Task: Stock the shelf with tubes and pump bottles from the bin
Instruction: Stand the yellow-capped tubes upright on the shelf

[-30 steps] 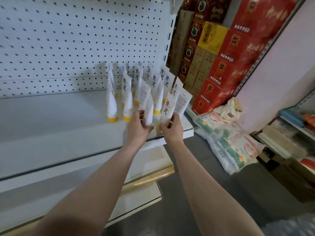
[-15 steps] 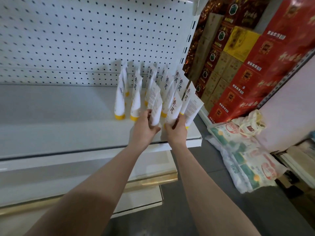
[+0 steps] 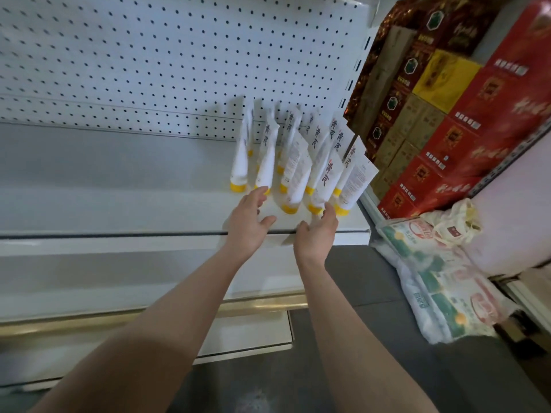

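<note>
Several white tubes (image 3: 299, 162) with yellow caps stand cap-down in rows at the right end of the white shelf (image 3: 119, 204). Two front tubes (image 3: 323, 180) lean among them. My left hand (image 3: 249, 223) hovers just in front of the tubes with fingers spread and relaxed, holding nothing. My right hand (image 3: 317, 234) is beside it, palm up, fingers loosely open near the yellow caps of the front tubes. Neither hand grips a tube. No bin or pump bottles are in view.
A white pegboard (image 3: 179, 55) backs the shelf. Stacked red, yellow and brown cartons (image 3: 447, 129) stand right of the shelf. Plastic-wrapped packs (image 3: 441, 287) and a cloth bag (image 3: 453, 222) lie on the grey floor. A lower shelf (image 3: 119, 281) sits beneath.
Both hands have let go of the front tubes and drawn back a little toward the shelf edge. The tubes stay standing on the shelf. The camera view has shifted left.
</note>
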`<control>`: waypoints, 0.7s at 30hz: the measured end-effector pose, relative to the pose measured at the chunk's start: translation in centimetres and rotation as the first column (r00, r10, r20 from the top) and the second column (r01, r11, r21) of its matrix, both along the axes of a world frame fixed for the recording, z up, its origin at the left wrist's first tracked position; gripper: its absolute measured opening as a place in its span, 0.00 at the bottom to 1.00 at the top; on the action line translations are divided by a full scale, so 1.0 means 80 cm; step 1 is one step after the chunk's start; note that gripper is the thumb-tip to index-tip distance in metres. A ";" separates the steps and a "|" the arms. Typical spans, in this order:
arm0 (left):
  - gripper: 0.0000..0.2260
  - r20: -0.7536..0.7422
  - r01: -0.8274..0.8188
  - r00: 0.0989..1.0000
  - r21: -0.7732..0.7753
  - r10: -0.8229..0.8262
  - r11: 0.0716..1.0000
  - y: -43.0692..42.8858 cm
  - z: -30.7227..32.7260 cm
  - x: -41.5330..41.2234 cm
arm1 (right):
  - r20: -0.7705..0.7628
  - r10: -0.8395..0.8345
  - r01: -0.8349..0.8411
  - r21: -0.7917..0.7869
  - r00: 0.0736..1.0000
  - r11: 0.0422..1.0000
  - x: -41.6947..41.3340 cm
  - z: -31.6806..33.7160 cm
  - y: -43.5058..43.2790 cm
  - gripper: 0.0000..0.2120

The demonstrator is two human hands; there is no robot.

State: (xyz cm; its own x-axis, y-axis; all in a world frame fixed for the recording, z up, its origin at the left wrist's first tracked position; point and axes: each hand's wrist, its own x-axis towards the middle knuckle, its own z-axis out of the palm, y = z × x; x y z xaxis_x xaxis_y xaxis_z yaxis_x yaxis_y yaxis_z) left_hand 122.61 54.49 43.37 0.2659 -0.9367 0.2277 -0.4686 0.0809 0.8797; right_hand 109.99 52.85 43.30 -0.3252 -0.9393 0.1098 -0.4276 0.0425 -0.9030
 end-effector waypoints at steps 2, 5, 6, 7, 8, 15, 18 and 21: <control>0.26 -0.018 -0.014 1.000 -0.024 0.014 1.000 0.017 0.001 0.022 | 0.018 -0.014 0.014 -0.017 1.000 1.000 0.019 0.000 0.017 0.29; 0.24 -0.059 -0.055 0.997 -0.041 0.053 0.998 0.047 0.003 0.065 | 0.010 0.021 -0.021 -0.033 1.000 0.999 0.062 0.001 0.046 0.26; 0.23 -0.073 -0.075 0.995 -0.049 0.071 0.996 0.058 0.004 0.081 | 0.000 0.053 -0.053 -0.042 0.999 0.998 0.080 0.001 0.055 0.25; 0.22 -0.080 -0.097 0.992 -0.058 0.092 0.994 0.070 0.005 0.098 | -0.013 0.093 -0.093 -0.048 0.996 0.994 0.098 0.001 0.063 0.23; 0.21 -0.080 -0.121 0.990 -0.064 0.115 0.991 0.081 0.007 0.116 | -0.025 0.134 -0.135 -0.050 0.991 0.990 0.117 0.002 0.071 0.22; 0.19 -0.107 -0.314 0.945 -0.048 0.308 0.948 0.182 0.006 0.256 | -0.042 0.385 -0.387 -0.117 0.922 0.915 0.279 -0.001 0.139 0.17; 0.18 -0.141 -0.421 0.901 -0.047 0.411 0.906 0.233 -0.001 0.324 | -0.065 0.492 -0.496 -0.125 0.868 0.859 0.355 -0.004 0.178 0.15; 0.18 -0.169 -0.503 0.855 -0.040 0.490 0.863 0.279 -0.002 0.378 | -0.091 0.569 -0.576 -0.132 0.817 0.806 0.417 -0.008 0.211 0.15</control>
